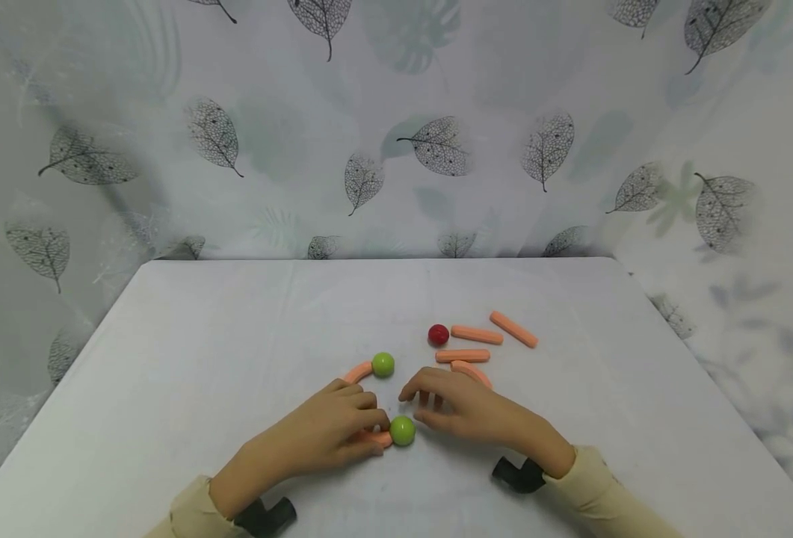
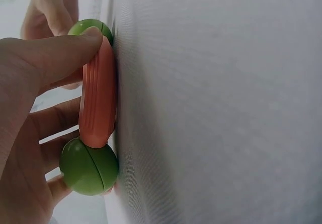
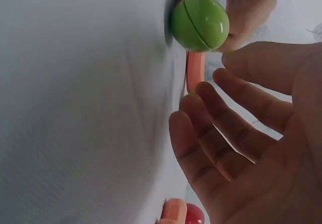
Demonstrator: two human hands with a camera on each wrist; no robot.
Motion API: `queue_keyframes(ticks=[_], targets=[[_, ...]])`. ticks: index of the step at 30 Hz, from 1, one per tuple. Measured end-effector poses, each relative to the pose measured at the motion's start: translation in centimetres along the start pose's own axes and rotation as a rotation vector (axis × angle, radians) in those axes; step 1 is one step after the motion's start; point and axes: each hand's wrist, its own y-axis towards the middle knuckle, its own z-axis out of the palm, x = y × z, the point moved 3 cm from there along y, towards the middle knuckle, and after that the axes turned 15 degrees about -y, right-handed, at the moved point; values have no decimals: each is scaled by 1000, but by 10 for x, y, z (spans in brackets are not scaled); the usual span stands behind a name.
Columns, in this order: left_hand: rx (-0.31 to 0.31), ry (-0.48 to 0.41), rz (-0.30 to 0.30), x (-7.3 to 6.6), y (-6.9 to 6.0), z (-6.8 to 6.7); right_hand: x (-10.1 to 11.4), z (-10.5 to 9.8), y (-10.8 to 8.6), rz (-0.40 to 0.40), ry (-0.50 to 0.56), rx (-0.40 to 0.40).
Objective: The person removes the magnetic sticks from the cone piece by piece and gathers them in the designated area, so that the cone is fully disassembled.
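My left hand (image 1: 322, 433) grips a short orange stick (image 1: 379, 438) on the table, its thumb pressed near the stick's end in the left wrist view. A green ball (image 1: 402, 431) meets the stick's right end. Another green ball (image 2: 89, 166) sits at its other end, hidden under the hand in the head view. Just right of the first ball, my right hand (image 1: 460, 407) hovers with fingers apart and loosely bent, holding nothing. Beyond the left hand, a curved orange stick (image 1: 359, 372) touches a further green ball (image 1: 383, 365); the hand covers its near end.
A red ball (image 1: 439, 335) lies farther back, beside several loose orange sticks (image 1: 477, 335). A curved orange stick (image 1: 471, 371) is partly behind the right hand. The white table (image 1: 235, 321) meets a leaf-patterned curtain (image 1: 268, 187) at the back and sides.
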Motion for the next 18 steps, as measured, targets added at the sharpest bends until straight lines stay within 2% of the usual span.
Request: queue_keyframes(ticks=[9, 14, 18], targets=[[7, -7, -17, 1, 1, 0, 6, 6, -3, -12, 115, 108], [6, -9, -31, 1, 1, 1, 7, 11, -3, -39, 124, 114], [9, -6, -39, 1, 0, 1, 8, 15, -1, -23, 113, 117]])
